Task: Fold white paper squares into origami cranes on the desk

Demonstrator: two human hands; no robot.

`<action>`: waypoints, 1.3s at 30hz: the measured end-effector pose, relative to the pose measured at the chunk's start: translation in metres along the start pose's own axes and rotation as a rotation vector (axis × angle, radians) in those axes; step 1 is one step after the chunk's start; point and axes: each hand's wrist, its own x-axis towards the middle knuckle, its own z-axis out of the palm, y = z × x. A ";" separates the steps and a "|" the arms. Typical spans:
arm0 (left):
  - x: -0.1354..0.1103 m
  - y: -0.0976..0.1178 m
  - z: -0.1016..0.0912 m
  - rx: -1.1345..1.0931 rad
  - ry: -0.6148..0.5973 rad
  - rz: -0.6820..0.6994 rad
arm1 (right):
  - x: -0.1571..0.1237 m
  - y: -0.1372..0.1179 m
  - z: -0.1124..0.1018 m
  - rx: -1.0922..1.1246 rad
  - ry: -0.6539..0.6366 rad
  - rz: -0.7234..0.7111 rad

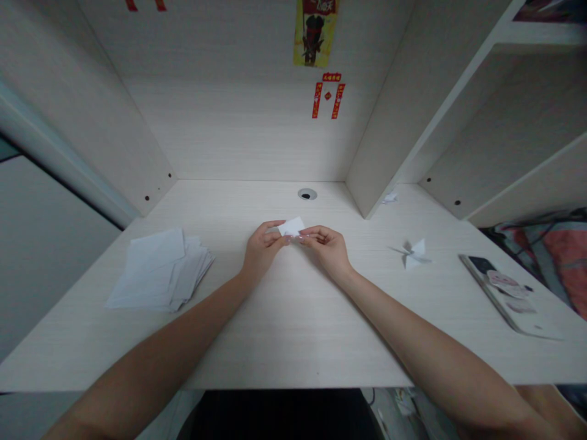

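Pinching a small white paper [290, 226] w/ both hands, you've got it out front, btwn your fingertips, over the desk [275, 342]. Your L hand [263, 247] has thumb & fingers closed on the paper's L side; your R hand [326, 247] grips its lower R part, thumb vs. index, so your thumb tips nearly meet at the near edge. One paper corner points away from you; can't tell how it's folded, if at all, too small. Both forearms cross the desk's near edge, angling in toward each other. L of your L hand, a bit nearer you & well apart from it, is a loose paper stack [156, 269], sheets uneven. R of your R hand, roughly level w/ it, is a folded paper piece [416, 252] w/ pointed blades spread out. Farther R & nearer you lies a phone [541, 318], back up, w/ a pinkish rounded item on it. Just beyond your hands there's a round cable hole [307, 194]; past that, on the back panel, red strips [316, 101] w/ a yellow picture [316, 36] above. Beyond your R hand, to its R, stands a divider [394, 122]. Far R of your R hand, past the phone, is bunched cloth [566, 253], part red, part grey.
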 end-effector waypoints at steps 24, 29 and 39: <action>0.002 -0.004 -0.001 0.038 -0.021 0.024 | 0.000 0.000 0.000 0.077 0.003 0.081; 0.002 -0.005 -0.001 0.020 -0.037 0.004 | 0.000 -0.001 0.000 0.050 0.001 0.081; 0.005 -0.015 -0.002 0.239 -0.128 0.072 | 0.001 0.000 -0.001 0.004 0.007 0.054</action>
